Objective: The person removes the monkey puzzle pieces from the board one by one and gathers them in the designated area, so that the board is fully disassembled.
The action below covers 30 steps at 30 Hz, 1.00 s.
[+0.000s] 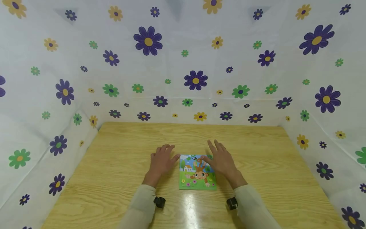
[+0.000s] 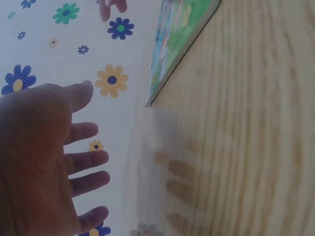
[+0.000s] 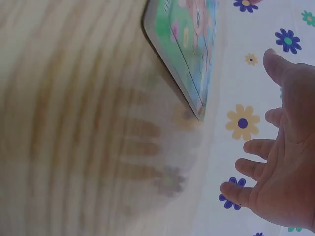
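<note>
A square picture puzzle (image 1: pixel 197 178) with a cartoon monkey, a house and flowers lies flat on the wooden table. The left hand (image 1: pixel 162 161) hovers at its left side, fingers spread and thumb near the upper left corner. On the opposite side the right hand (image 1: pixel 222 161) is held over the table, its thumb overlapping the puzzle's top part in the head view. Both wrist views show the palms raised beside the puzzle board (image 2: pixel 183 46), (image 3: pixel 179 59), with fingers apart and nothing held.
The glossy wooden table (image 1: pixel 128 140) reflects light in front of the puzzle. White sheeting (image 1: pixel 177 66) printed with flowers stands round the back and both sides. Each wrist carries a small black camera (image 1: pixel 160 202).
</note>
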Available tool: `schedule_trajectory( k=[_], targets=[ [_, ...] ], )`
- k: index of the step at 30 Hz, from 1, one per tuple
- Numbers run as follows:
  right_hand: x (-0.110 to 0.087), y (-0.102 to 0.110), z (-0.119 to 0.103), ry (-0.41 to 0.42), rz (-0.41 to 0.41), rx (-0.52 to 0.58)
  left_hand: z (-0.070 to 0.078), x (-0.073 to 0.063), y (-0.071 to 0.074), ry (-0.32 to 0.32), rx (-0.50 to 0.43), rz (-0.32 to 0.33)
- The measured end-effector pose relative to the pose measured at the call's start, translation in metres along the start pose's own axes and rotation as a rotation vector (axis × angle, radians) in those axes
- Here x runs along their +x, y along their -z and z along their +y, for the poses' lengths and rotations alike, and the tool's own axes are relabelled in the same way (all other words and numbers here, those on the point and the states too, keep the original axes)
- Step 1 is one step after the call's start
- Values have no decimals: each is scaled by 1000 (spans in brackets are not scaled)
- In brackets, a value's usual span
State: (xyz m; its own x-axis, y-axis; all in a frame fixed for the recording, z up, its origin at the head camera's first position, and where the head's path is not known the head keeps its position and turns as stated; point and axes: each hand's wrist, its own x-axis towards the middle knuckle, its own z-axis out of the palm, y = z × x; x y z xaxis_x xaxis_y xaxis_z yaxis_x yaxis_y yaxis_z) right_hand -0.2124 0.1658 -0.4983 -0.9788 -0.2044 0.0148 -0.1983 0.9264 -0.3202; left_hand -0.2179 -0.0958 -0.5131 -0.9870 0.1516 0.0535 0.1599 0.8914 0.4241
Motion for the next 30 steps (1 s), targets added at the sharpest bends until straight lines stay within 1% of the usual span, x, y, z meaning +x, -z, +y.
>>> schedule_trajectory(
  k=[5, 8, 12, 16, 21, 30],
  targets=[
    [-3, -7, -5, 19, -43, 57, 4, 0, -12, -54, -26, -46],
    [-6, -13, -8, 49, -63, 66, 6, -2, -18, -83, -18, -81],
    [-12, -18, -12, 78, -73, 70, 11, -7, -20, -102, 17, -104],
    [-17, -21, -15, 108, -71, 48, 15, -10, -20, -109, 46, -112],
    [-18, -23, -18, 148, -79, 25, 15, -7, -25, -100, 79, -113],
    [-18, -23, -22, 151, -117, -3, 17, -6, -27, -89, 118, -103]
  ],
)
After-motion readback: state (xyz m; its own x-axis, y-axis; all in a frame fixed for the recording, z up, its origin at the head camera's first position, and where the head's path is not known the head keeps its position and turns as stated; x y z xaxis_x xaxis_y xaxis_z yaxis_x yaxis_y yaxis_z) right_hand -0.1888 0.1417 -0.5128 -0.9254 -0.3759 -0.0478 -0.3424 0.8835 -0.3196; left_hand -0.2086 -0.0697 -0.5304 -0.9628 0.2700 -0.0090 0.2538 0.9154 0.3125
